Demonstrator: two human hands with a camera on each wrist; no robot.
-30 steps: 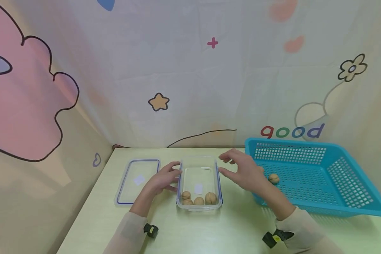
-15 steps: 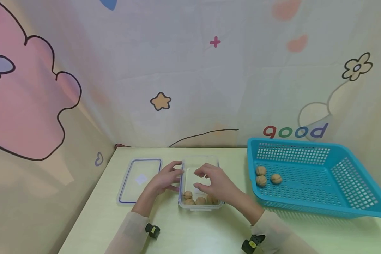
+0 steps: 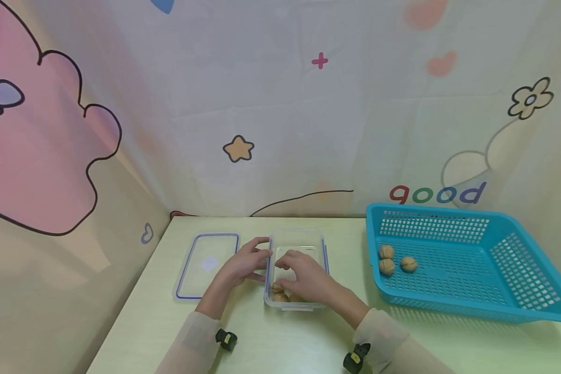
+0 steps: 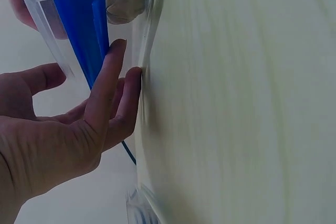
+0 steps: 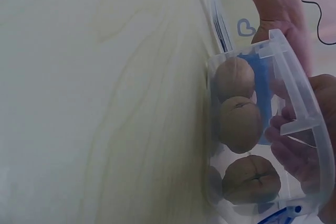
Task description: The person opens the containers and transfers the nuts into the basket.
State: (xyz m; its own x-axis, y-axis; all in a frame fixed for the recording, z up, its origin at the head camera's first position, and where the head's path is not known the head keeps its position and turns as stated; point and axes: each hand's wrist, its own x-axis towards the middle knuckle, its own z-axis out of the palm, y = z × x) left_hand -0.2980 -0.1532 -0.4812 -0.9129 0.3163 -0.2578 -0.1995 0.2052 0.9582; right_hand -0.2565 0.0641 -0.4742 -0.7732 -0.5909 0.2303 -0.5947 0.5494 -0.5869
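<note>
A clear lidless container (image 3: pixel 298 306) with blue side clips stands on the table and holds several walnuts (image 3: pixel 280 297) at its near end. My left hand (image 3: pixel 245 262) rests against its left side. In the left wrist view the left fingers (image 4: pixel 105 82) touch the wall near the blue clip (image 4: pixel 84 32), loosely spread. My right hand (image 3: pixel 306 278) is inside the container, fingers bent, thumb near a walnut at the left; nothing shows in its grasp. Through the clear wall, the right wrist view shows the right fingers (image 5: pixel 294 153) behind walnuts (image 5: pixel 252 179). The right hand hides some walnuts.
A blue perforated basket (image 3: pixel 453 306) stands on the right, with 3 walnuts (image 3: pixel 387 267) in its left part. The container's clear blue-edged lid (image 3: pixel 196 267) lies flat to the left. A printed curtain (image 3: pixel 280 104) hangs behind the table (image 3: pixel 271 343).
My right hand has moved left from between the basket and container, down into the container over the walnuts. The left hand stays at the container's side. The head view has shifted slightly.
</note>
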